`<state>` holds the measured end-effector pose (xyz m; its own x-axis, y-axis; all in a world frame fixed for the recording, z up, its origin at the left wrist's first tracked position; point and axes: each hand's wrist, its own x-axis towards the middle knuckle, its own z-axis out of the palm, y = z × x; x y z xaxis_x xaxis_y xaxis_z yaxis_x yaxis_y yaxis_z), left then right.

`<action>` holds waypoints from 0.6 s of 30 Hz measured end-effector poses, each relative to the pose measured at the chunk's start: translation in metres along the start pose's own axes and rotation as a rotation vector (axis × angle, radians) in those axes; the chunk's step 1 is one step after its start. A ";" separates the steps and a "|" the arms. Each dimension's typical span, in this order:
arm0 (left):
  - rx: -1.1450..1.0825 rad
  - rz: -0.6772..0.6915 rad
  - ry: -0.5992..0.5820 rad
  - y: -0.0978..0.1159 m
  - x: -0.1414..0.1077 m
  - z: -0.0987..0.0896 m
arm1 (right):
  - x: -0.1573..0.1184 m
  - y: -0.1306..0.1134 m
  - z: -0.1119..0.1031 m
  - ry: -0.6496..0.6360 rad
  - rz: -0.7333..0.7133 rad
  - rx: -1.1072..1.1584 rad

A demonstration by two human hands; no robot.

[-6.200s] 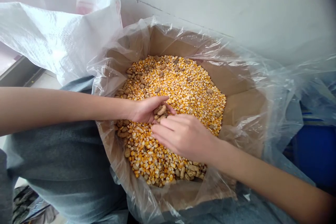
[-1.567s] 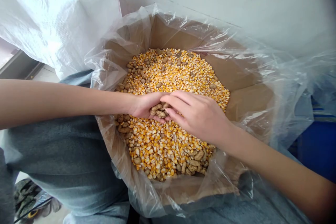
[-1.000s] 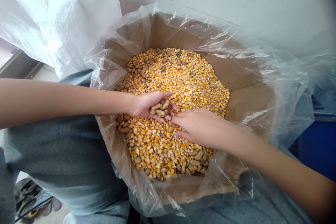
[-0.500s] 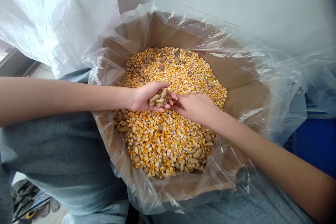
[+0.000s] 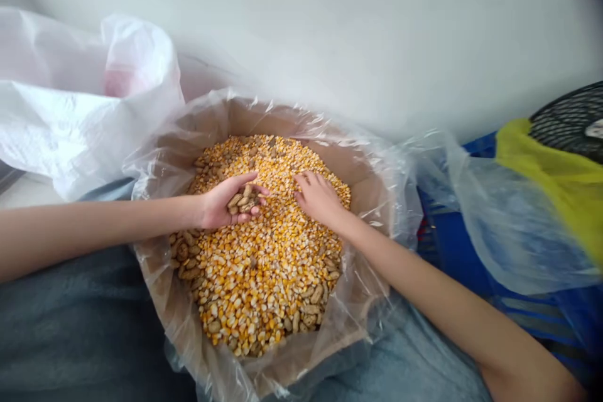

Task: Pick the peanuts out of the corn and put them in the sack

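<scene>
A cardboard box (image 5: 372,191) lined with clear plastic holds yellow and white corn kernels (image 5: 249,264), with unshelled peanuts (image 5: 311,311) lying mostly round the edges. My left hand (image 5: 230,201) is palm up over the left part of the corn, fingers curled round several peanuts (image 5: 244,200). Over the right side of the corn, my right hand (image 5: 320,198) is palm down with its fingers apart, the tips at the kernels. Nothing shows in its grasp. The two hands are apart.
A white woven sack (image 5: 85,119) stands at the left. To the right are a blue crate (image 5: 456,251), a yellow bag (image 5: 551,169) and a black mesh object (image 5: 572,122). A pale wall rises behind the box.
My right hand has moved away from my left hand to the right side of the corn, its fingers now spread. The camera view has shifted, showing more on the right.
</scene>
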<state>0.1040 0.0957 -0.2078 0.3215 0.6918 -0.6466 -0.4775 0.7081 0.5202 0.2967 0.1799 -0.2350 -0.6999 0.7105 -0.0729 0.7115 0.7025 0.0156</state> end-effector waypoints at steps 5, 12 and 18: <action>-0.001 0.048 0.039 0.001 0.000 -0.003 | -0.023 -0.052 -0.042 -0.257 -0.583 0.148; -0.017 0.078 0.051 -0.001 -0.003 -0.002 | -0.053 -0.081 -0.035 -0.272 -0.739 0.112; 0.116 0.115 0.156 0.001 -0.009 0.007 | -0.024 -0.087 -0.033 -0.644 -0.668 0.246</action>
<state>0.1061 0.0907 -0.1977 0.1353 0.7448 -0.6534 -0.4037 0.6437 0.6502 0.2493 0.1027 -0.2016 -0.8493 -0.0435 -0.5261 0.2226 0.8741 -0.4316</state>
